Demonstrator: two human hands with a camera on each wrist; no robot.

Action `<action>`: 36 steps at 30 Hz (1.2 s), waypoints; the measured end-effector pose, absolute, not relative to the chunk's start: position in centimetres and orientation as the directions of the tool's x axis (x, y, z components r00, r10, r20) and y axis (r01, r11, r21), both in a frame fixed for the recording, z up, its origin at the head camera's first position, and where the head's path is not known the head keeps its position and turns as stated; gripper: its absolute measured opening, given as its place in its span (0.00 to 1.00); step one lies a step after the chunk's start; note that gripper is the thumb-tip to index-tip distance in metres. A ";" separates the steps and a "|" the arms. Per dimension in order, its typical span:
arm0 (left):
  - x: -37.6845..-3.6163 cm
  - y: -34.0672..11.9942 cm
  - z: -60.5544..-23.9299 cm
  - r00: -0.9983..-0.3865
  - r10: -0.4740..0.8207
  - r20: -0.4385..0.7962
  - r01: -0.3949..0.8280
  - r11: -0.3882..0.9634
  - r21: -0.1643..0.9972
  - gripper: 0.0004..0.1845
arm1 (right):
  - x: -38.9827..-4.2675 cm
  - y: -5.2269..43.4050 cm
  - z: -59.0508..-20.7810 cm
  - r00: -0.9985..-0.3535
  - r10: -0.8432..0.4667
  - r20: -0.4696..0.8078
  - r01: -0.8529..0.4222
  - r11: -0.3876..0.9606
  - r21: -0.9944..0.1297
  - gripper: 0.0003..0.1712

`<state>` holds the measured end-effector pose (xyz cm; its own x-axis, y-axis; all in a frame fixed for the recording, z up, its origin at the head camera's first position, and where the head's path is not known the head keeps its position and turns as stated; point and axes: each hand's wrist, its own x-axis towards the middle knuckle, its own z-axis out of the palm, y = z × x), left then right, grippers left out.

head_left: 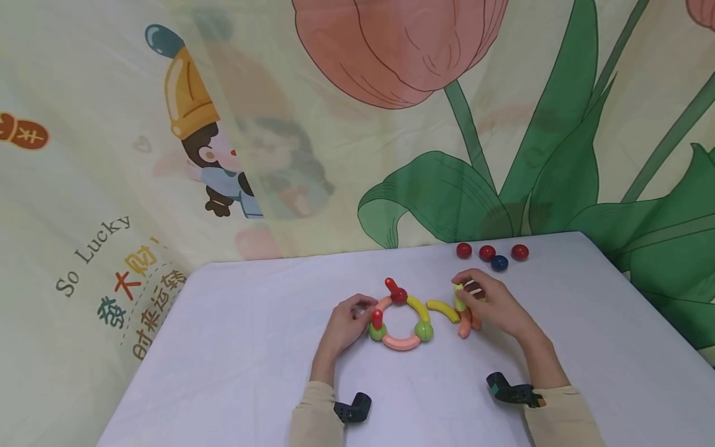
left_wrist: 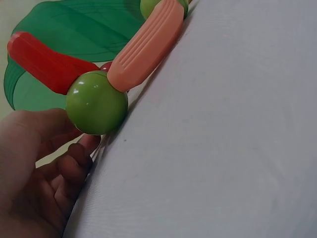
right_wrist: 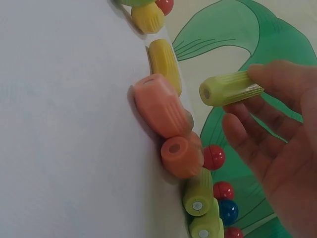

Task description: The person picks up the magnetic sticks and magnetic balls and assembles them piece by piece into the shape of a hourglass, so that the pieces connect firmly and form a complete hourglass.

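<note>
A ring of curved sticks and balls lies on the table, with two red sticks rising from it. At its left side my left hand [head_left: 347,324] grips the green ball [left_wrist: 96,102], which bears one red stick [left_wrist: 47,59] and joins a pink curved stick [left_wrist: 148,44]. My right hand [head_left: 496,304] pinches a light green stick [right_wrist: 230,89] between thumb and fingers, raised above the loose pieces. Beneath it lie a pink stick [right_wrist: 161,106] and an orange stick [right_wrist: 182,157]. A loose yellow curved stick [head_left: 443,310] rests between the ring and those pieces.
Several red balls [head_left: 463,250] and a blue ball [head_left: 499,263] sit near the table's back edge. Light green sticks [right_wrist: 199,193] lie beside the orange one. A printed cloth [head_left: 313,155] hangs behind the white table [head_left: 234,347].
</note>
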<state>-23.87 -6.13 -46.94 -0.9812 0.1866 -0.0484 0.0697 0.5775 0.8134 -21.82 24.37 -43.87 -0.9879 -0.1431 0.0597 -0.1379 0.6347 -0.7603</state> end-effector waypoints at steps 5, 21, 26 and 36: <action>-23.8 -6.2 -46.9 -0.982 0.182 -0.054 0.061 0.569 0.820 0.09 | -21.8 23.8 -43.7 -0.984 -0.161 0.075 -0.160 0.618 -0.769 0.17; -24.0 -6.1 -46.9 -0.981 0.185 -0.060 0.051 0.540 0.840 0.09 | -21.7 22.6 -43.6 -0.981 -0.178 0.082 -0.179 0.641 -0.747 0.15; -24.0 -6.1 -46.9 -0.982 0.175 -0.066 0.040 0.541 0.840 0.09 | -21.7 22.3 -43.5 -0.979 -0.187 0.085 -0.187 0.637 -0.748 0.16; -24.0 -6.0 -46.9 -0.984 0.167 -0.065 0.037 0.543 0.839 0.10 | -21.7 21.7 -43.2 -0.969 -0.222 0.112 -0.230 0.628 -0.743 0.16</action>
